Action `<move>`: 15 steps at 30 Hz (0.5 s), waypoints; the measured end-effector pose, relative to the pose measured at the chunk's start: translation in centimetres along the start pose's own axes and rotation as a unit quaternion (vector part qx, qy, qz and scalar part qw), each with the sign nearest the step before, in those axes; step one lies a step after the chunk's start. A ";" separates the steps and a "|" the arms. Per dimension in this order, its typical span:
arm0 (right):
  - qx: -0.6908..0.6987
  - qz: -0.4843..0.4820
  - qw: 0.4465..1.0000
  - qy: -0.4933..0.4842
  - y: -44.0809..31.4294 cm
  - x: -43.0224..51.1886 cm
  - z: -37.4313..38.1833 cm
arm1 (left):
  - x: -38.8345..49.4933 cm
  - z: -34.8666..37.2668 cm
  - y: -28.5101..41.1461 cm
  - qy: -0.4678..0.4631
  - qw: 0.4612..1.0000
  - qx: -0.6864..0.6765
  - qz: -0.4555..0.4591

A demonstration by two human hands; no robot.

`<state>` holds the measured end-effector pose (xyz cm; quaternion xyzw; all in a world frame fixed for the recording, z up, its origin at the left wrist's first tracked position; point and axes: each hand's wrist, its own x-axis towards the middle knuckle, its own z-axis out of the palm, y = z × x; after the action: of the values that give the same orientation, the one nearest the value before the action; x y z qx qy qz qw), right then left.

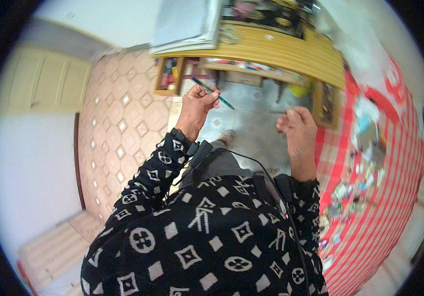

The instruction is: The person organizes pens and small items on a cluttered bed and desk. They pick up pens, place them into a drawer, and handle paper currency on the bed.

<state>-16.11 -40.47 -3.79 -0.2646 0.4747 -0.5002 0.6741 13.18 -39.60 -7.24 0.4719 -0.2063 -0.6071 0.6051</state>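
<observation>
My left hand [201,103] holds a slim green pen-like stick [221,99] with a dark upper end, pinched between thumb and fingers and slanting down to the right. My right hand [296,124] is raised to the right of it, its fingertips closed on a thin, dark, blurred item [275,112] that points left; its kind is unclear. Beyond both hands stands a wooden table [282,46] with a sewing machine [264,16] on it. Light green scissor handles [230,35] lie on the tabletop, left of the machine.
An open wooden drawer [177,76] with small coloured items juts out at the table's left, another drawer [326,105] at the right. A pale stack of sheets or cloth [186,27] lies on the table. Small scraps [367,148] lie on a red-striped cloth [393,192]. A cable [260,162] crosses my lap.
</observation>
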 end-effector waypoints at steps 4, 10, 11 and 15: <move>-0.016 0.059 0.998 -0.024 4.3 2.8 5.3 | 0.5 -10.1 4.3 0.164 0.986 0.012 0.036; -0.069 0.105 0.992 -0.007 8.0 4.0 8.7 | 3.7 -19.7 6.4 0.212 0.969 -0.098 0.077; -0.076 0.107 0.991 0.001 8.1 4.0 8.9 | 4.8 -20.6 6.2 0.207 0.970 -0.097 0.080; -0.075 0.091 0.993 -0.002 7.7 3.8 9.4 | 10.0 -22.2 4.4 0.181 0.974 -0.116 0.067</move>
<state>-4.12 -42.31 -7.77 -0.2709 0.5317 -0.3995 0.6959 35.57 -42.55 -17.28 0.4860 -0.0526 -0.4895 0.7221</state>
